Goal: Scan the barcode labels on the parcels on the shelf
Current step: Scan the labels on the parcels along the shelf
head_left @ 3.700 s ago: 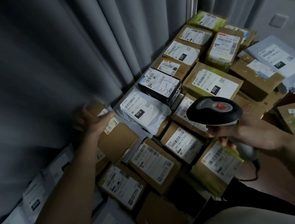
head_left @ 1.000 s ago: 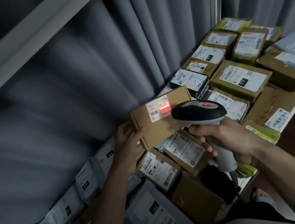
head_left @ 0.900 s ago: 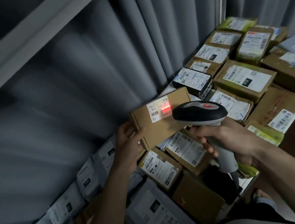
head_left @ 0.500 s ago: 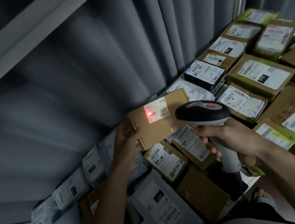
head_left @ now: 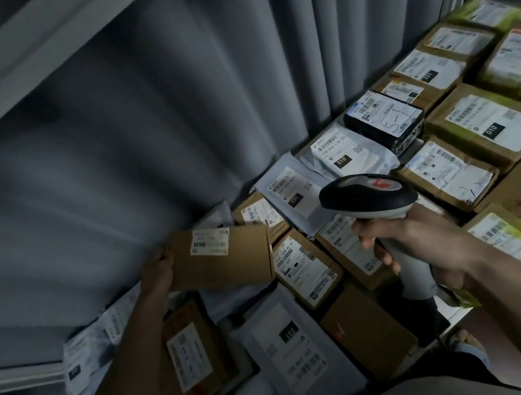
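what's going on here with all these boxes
A person is scanning parcel labels on a crowded shelf. The right hand grips a handheld barcode scanner. The left hand holds a flat brown cardboard parcel by its edge, low over the other parcels. No scan light shows on its label now.

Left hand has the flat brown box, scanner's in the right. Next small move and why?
Probably set the flat brown box down at the left of the pile and let go. The left hand grips its left edge, holding it low beside the curtain, and no red scan light shows on its label. The scanner in the right hand points elsewhere, toward the grey mailer.
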